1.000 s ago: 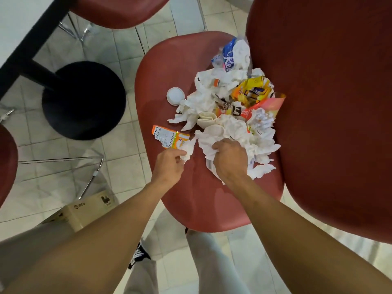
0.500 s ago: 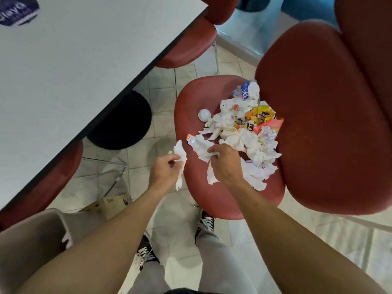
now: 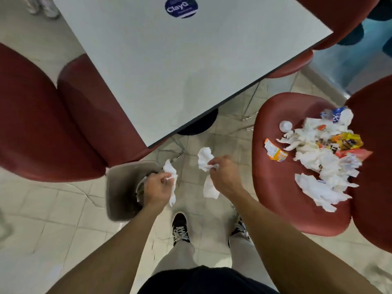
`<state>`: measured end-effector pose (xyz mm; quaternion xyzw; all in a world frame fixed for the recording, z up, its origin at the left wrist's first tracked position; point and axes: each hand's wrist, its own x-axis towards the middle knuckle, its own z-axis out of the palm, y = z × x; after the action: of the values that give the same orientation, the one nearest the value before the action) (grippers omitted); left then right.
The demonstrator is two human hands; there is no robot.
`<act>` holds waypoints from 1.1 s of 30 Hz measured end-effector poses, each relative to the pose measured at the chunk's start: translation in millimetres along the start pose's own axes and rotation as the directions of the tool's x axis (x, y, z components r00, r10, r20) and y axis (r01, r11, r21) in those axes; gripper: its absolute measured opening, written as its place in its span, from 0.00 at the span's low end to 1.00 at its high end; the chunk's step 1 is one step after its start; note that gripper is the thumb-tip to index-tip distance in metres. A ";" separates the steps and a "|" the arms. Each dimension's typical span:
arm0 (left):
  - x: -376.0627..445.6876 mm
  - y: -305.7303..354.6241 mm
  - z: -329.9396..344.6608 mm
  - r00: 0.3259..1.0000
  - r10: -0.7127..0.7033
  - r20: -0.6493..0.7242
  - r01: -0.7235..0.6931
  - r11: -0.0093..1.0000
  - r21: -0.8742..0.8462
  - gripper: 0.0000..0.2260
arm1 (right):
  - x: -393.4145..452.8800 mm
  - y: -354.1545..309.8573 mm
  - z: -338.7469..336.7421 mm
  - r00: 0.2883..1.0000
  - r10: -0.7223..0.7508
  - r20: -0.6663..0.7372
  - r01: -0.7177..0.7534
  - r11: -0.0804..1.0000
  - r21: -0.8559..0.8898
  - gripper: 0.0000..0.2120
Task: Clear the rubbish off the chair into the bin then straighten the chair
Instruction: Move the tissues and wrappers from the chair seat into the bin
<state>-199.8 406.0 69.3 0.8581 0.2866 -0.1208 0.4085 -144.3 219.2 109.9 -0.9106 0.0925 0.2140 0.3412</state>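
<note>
My left hand (image 3: 158, 187) grips a crumpled white tissue (image 3: 169, 170) over the right rim of the grey bin (image 3: 118, 187) on the floor. My right hand (image 3: 222, 175) grips a larger wad of white tissue (image 3: 204, 161), held above the floor between the bin and the red chair (image 3: 273, 187). A pile of rubbish (image 3: 320, 158) still lies on the chair seat: white tissues, a yellow wrapper (image 3: 347, 142), an orange packet (image 3: 274, 152), a blue-and-white wrapper (image 3: 337, 116) and a small white lid (image 3: 285, 125).
A grey table (image 3: 169, 66) with a round blue sticker (image 3: 181, 7) stands ahead, its black base (image 3: 199, 124) under the edge. Another red chair (image 3: 53, 128) sits to the left beside the bin. My shoes (image 3: 180, 230) stand on the tiled floor.
Both hands have lifted tissues off the chair and swung left toward the bin. My view has turned left, so the bin and table now show.
</note>
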 end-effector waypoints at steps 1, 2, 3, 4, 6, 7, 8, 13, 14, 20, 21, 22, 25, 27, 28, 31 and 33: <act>2.7 -15.1 -12.0 1.000 -0.020 -0.023 0.020 1.000 0.006 0.07 | -1.1 -11.0 13.6 0.999 -0.005 0.040 0.006 1.000 -0.018 0.14; 5.1 -28.8 -24.2 0.998 -0.045 -0.041 0.045 0.999 0.000 0.07 | -1.7 -21.9 28.3 0.997 -0.010 0.083 0.014 0.999 -0.040 0.13; 6.8 -39.7 -35.1 0.996 -0.075 -0.054 0.075 0.997 -0.012 0.07 | -3.0 -31.5 41.1 0.993 -0.022 0.120 0.029 0.997 -0.065 0.13; 8.6 -49.7 -46.0 0.992 -0.110 -0.068 0.109 0.994 -0.024 0.08 | -4.0 -41.1 54.8 0.987 -0.036 0.156 0.050 0.995 -0.086 0.14; 11.5 -64.4 -65.0 0.981 -0.163 -0.105 0.158 0.986 -0.052 0.08 | -7.3 -59.4 78.9 0.973 -0.057 0.222 0.082 0.991 -0.102 0.14; 13.5 -69.9 -71.5 0.977 -0.179 -0.120 0.172 0.983 -0.067 0.08 | -9.3 -68.0 88.1 0.966 -0.062 0.251 0.090 0.991 -0.099 0.14; 15.4 -75.4 -77.9 0.971 -0.200 -0.129 0.191 0.978 -0.079 0.08 | -10.8 -75.7 98.0 0.960 -0.069 0.272 0.098 0.991 -0.094 0.13; 24.8 -101.2 -94.6 0.954 -0.271 -0.125 0.264 0.962 -0.074 0.09 | -16.6 -103.4 134.3 0.930 -0.093 0.356 0.141 0.984 -0.109 0.14; 25.8 -105.4 -95.5 0.952 -0.280 -0.121 0.272 0.959 -0.074 0.09 | -16.6 -105.6 138.5 0.922 -0.095 0.376 0.149 0.982 -0.118 0.16; 22.6 -110.3 -92.6 0.956 -0.277 -0.096 0.266 0.958 -0.107 0.07 | -13.9 -102.4 140.5 0.903 -0.051 0.426 0.131 0.978 -0.160 0.21; 22.2 -108.6 -90.5 0.956 -0.278 -0.090 0.268 0.957 -0.114 0.07 | -14.0 -99.3 137.0 0.908 -0.040 0.418 0.113 0.982 -0.150 0.20; 22.8 -106.7 -86.8 0.956 -0.281 -0.082 0.269 0.955 -0.127 0.06 | -13.8 -95.0 132.5 0.912 -0.021 0.411 0.081 0.988 -0.130 0.19; 22.4 -90.0 -73.4 0.965 -0.258 -0.052 0.251 0.962 -0.110 0.05 | -10.5 -75.1 113.2 0.919 0.030 0.394 0.007 0.996 -0.093 0.20; 23.4 -74.3 -58.9 0.975 -0.221 -0.017 0.219 0.972 -0.091 0.05 | -6.8 -56.5 97.6 0.922 0.050 0.384 -0.018 0.996 -0.086 0.21; 24.6 -65.4 -48.1 0.981 -0.196 0.003 0.196 0.978 -0.069 0.06 | -5.1 -45.5 86.6 0.925 0.064 0.375 -0.036 0.996 -0.081 0.22; 26.3 -33.2 -18.7 0.992 -0.104 0.065 0.103 0.995 0.008 0.06 | 3.2 -9.1 54.2 0.937 0.107 0.333 -0.093 0.994 -0.058 0.23; 25.4 -7.8 8.5 0.992 -0.027 0.126 0.020 0.998 0.053 0.08 | 11.3 23.2 27.1 0.944 0.143 0.298 -0.134 0.990 -0.050 0.24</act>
<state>-183.7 413.3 47.8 0.8556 0.2671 -0.1871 0.4019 -150.3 219.4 73.0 -0.8635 0.1002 0.3747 0.3223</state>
